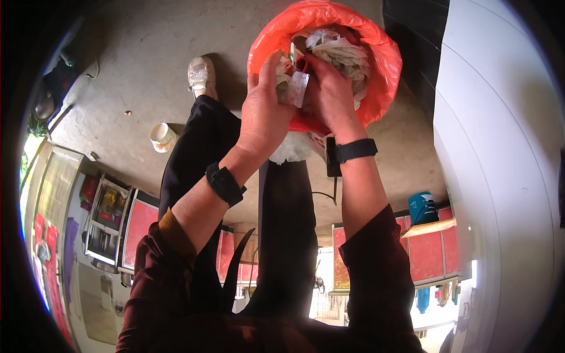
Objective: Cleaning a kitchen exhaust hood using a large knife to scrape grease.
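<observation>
A bin lined with a red plastic bag (pixel 383 95) stands before me, filled with crumpled rubbish. My left hand (pixel 265 106) reaches over its near left side, thumb and fingers curved around a clear plastic wrapper (pixel 301 88) with a serrated edge and other white scraps. Beside it, my right hand (pixel 333 95) is inside the bin, its fingers near a dark red scrap (pixel 303 65); the fingertips are partly hidden, so its grip cannot be told. A crumpled whitish plastic bag (pixel 342 53) lies against the back of that hand. Black straps circle both wrists.
On the concrete floor (pixel 132 79) a white paper cup (pixel 163 137) stands left of my leg. A pale shoe (pixel 201 73) shows beyond it. At right rises a white panel (pixel 499 132). Red-fronted cabinets (pixel 426 260) and a teal container (pixel 423 208) on a board are behind me.
</observation>
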Motion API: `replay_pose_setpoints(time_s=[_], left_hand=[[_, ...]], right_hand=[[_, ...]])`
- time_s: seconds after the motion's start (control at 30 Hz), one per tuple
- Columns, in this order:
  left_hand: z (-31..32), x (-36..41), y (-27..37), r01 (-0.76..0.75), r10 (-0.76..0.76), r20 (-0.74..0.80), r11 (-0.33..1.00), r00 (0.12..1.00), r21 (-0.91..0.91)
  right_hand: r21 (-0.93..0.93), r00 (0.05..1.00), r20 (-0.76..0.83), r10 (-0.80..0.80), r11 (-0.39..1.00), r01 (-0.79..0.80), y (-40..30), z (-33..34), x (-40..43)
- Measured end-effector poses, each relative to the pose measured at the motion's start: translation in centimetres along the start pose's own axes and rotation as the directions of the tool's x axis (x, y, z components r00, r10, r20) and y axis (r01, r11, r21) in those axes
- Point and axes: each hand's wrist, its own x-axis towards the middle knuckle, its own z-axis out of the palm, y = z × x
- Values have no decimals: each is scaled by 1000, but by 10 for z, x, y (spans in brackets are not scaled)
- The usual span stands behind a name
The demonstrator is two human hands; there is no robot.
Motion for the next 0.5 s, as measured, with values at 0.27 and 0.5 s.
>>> replay_pose_setpoints(time_s=[0.27,0.5], left_hand=[[-2,3,-10,15,-14,-11,997,1000,73],[-1,6,-8,34,-35,31,999,999,28]], right_hand=[[128,950,-294,-100,981,143,-9,-14,-63],[-330,1000,-11,-24,944,19,44,-25,-49]])
